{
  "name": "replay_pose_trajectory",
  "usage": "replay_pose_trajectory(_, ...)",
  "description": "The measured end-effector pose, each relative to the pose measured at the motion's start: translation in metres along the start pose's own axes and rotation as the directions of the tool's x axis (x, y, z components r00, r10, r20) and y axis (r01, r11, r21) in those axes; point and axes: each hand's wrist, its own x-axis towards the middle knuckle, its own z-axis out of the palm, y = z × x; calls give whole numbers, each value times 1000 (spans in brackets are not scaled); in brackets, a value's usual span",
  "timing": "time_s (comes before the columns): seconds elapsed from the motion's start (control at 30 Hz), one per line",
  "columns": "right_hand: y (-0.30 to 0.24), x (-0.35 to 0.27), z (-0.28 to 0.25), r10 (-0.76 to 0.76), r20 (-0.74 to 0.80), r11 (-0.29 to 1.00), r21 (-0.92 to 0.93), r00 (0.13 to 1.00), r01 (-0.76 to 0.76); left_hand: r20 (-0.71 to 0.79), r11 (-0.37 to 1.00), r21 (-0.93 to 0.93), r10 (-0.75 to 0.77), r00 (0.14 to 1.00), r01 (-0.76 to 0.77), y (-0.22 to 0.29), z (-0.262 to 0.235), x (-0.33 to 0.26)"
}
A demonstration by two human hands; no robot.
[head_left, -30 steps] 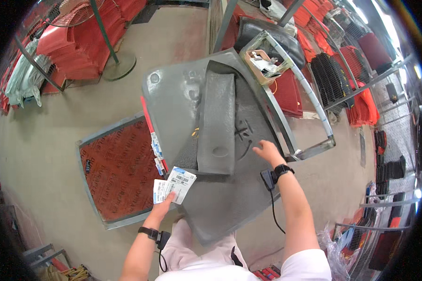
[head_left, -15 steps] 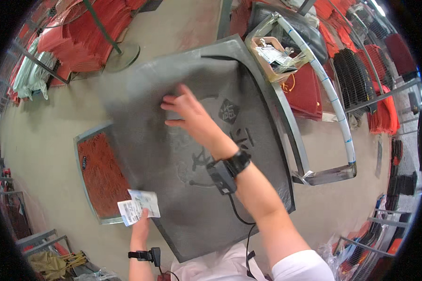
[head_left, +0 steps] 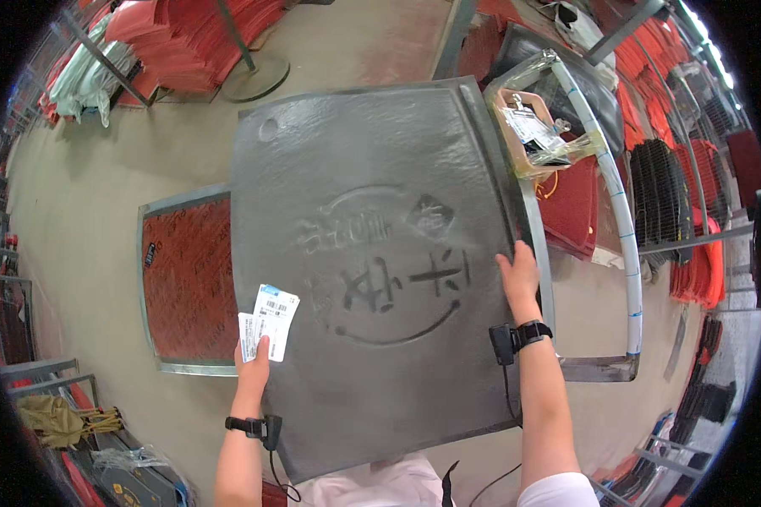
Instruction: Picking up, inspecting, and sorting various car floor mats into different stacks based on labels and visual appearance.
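Observation:
A large grey rubber mat (head_left: pixel 380 372) lies flat in front of me, its face marked with embossed characters and curved lines. Several paper labels (head_left: pixel 275 317), white with blue, are pinched in my left hand (head_left: pixel 254 363) beside the mat's left edge. The thumb lies over the labels, and the other fingers are mostly hidden. At the mat's right edge my right hand (head_left: pixel 520 279) grips the border, thumb on top and fingers along the side. Another dark mat edge shows beneath on that side.
A metal-framed panel with a red patterned surface (head_left: pixel 186 287) extends left of the mat. To the right are a taped metal frame (head_left: pixel 621 203) and a tan bin (head_left: pixel 516 127) with papers and clips. Red mat stacks (head_left: pixel 186 42) and a round-based post (head_left: pixel 256 78) stand farther off.
The mat's lifted, blurred far-left part now lies flat. My right hand has moved from above the mat to its right edge. The left hand, still holding the labels, is slightly farther forward.

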Motion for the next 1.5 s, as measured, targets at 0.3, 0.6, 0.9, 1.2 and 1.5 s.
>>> replay_pose_trajectory(0.3,-20,-8,-13,-254,-169,914,-364,952,179,-160,836,239,536,829,-494,32,38,17)
replay_pose_trajectory(0.6,-234,-113,-24,-549,-61,590,678,834,438,192,872,-486,51,980,50,85,28,-47)
replay_pose_trajectory(0.9,-283,-146,-19,-567,356,659,737,742,150,232,841,-516,-45,972,162,56,-17,-59)
replay_pose_trajectory(1.2,-302,-194,-6,-130,617,329,765,776,-554,177,50,-979,-249,952,196,42,-48,-54)
replay_pose_trajectory(1.5,-263,-125,19,-380,853,776,505,359,-378,68,895,-435,139,988,-96,0,-32,-61)
